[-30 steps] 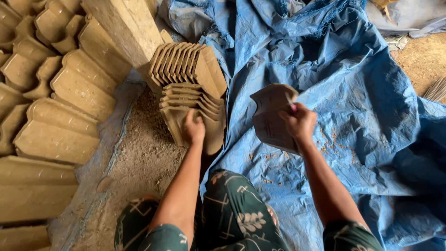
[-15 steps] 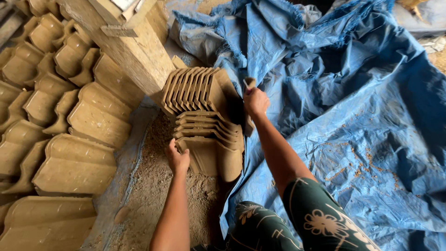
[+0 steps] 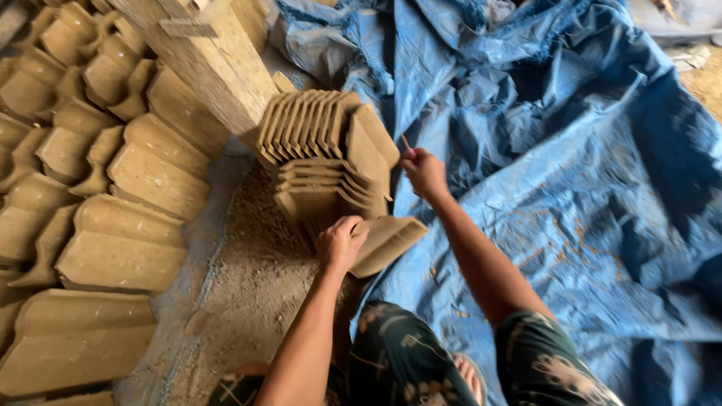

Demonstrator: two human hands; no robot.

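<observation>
Clay tile (image 3: 387,242) gripped by left hand (image 3: 342,244) fingers; right hand (image 3: 425,173) pinches a small tool (image 3: 407,144).

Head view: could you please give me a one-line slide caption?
Left hand grips a clay tile by a tile stack; right hand hovers over blue tarp.

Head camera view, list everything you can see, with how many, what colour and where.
Stacked clay tiles: one pile, too many to count, tan, centre.
Loose tile: one, tan, front of the pile, tilted, under the left hand.
Laid-out tiles: many rows, tan, left.
Wooden post: one, pale, top left.
Tarp: one, blue, crumpled, right.
Sandy ground: brown, between rows and tarp.
Left hand: gripping the loose tile.
Right hand: beside the pile, pinching a small reddish object.
</observation>
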